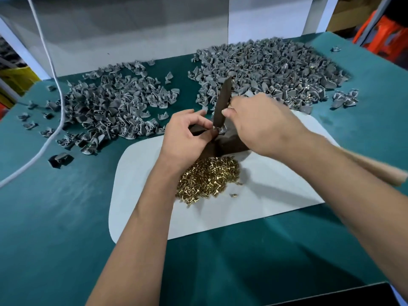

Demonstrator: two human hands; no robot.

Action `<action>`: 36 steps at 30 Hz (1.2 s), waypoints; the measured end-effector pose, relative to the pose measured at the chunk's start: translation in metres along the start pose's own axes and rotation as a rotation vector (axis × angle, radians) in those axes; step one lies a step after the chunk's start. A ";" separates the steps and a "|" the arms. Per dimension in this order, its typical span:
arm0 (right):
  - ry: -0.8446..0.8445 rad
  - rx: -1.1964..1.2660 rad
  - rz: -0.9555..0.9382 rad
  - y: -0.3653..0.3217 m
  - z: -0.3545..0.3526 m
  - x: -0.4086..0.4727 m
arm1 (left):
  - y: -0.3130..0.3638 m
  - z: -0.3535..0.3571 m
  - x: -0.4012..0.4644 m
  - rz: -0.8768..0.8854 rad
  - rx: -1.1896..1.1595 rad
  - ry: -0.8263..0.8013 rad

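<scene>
Two things are held at the middle of the green desk. A dark flat metal bar is clasped upright by the right grip; a small grey metal part is pinched by the left grip.

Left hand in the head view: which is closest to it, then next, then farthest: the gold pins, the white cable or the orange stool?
1. Gold pins: heaped on the white mat, right beside the left hand.
2. White cable: off to the left, over the green table.
3. Orange stool: far back right, beyond the table.
</scene>
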State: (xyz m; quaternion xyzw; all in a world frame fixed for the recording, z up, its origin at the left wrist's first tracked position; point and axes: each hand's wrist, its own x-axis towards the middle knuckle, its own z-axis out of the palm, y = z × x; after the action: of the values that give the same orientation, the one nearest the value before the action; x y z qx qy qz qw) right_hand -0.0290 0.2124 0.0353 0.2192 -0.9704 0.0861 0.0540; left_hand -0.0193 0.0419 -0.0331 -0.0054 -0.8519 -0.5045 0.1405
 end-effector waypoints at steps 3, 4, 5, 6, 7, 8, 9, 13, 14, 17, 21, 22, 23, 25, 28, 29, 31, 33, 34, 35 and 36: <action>0.090 0.005 0.000 0.005 -0.013 0.003 | -0.002 -0.001 -0.001 -0.010 -0.002 -0.016; 0.164 0.052 0.012 0.006 -0.012 0.003 | -0.003 -0.001 0.000 -0.013 -0.008 -0.019; 0.200 0.084 0.023 0.005 -0.010 0.002 | -0.003 -0.001 0.000 -0.015 -0.010 -0.013; 0.168 0.087 0.022 0.004 -0.006 0.001 | -0.003 -0.001 0.000 -0.015 -0.010 -0.003; 0.091 0.067 0.014 0.003 0.000 0.000 | -0.003 0.000 0.000 -0.014 -0.012 0.004; 0.023 0.058 0.013 0.003 0.004 0.000 | -0.002 0.000 0.000 -0.015 -0.020 0.003; -0.011 0.064 0.014 0.004 0.004 0.000 | -0.001 0.000 -0.001 -0.015 -0.024 0.001; 0.026 0.091 0.014 0.021 -0.005 0.000 | 0.001 -0.001 -0.002 -0.033 0.007 -0.002; 0.041 0.122 0.037 0.028 -0.007 -0.001 | 0.002 -0.001 -0.003 -0.045 0.002 0.002; 0.034 0.179 0.127 0.055 -0.010 -0.003 | 0.004 -0.002 -0.005 -0.074 -0.017 -0.003; -0.070 0.140 0.247 0.078 -0.006 -0.012 | 0.007 -0.001 -0.007 -0.101 -0.032 -0.032; -0.090 0.119 0.272 0.080 -0.002 -0.015 | 0.008 -0.001 -0.007 -0.103 -0.031 -0.037; -0.107 0.103 0.294 0.081 0.001 -0.017 | 0.008 -0.001 -0.007 -0.105 -0.031 -0.041; -0.124 0.081 0.321 0.080 0.007 -0.021 | 0.009 0.000 -0.007 -0.110 -0.034 -0.043; -0.152 0.066 0.313 0.074 0.012 -0.022 | 0.009 0.000 -0.007 -0.113 -0.025 -0.043; -0.166 0.064 0.302 0.072 0.012 -0.021 | 0.009 0.000 -0.007 -0.110 -0.019 -0.044; -0.156 0.057 0.274 0.068 0.009 -0.017 | 0.008 0.000 -0.007 -0.104 -0.011 -0.046; -0.066 0.102 0.250 0.060 0.004 -0.014 | 0.008 0.001 -0.008 -0.100 -0.013 -0.047; -0.008 0.146 0.221 0.054 0.002 -0.011 | 0.008 0.000 -0.008 -0.097 -0.015 -0.046; 0.028 0.184 0.170 0.047 0.001 -0.008 | 0.008 0.000 -0.008 -0.093 -0.015 -0.044; 0.038 0.212 0.095 0.039 0.001 -0.006 | 0.008 0.001 -0.007 -0.087 -0.017 -0.040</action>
State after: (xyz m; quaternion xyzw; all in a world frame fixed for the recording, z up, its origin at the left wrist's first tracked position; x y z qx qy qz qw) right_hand -0.0405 0.2489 0.0276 0.1758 -0.9639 0.1949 0.0446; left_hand -0.0110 0.0475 -0.0281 0.0206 -0.8496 -0.5172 0.1015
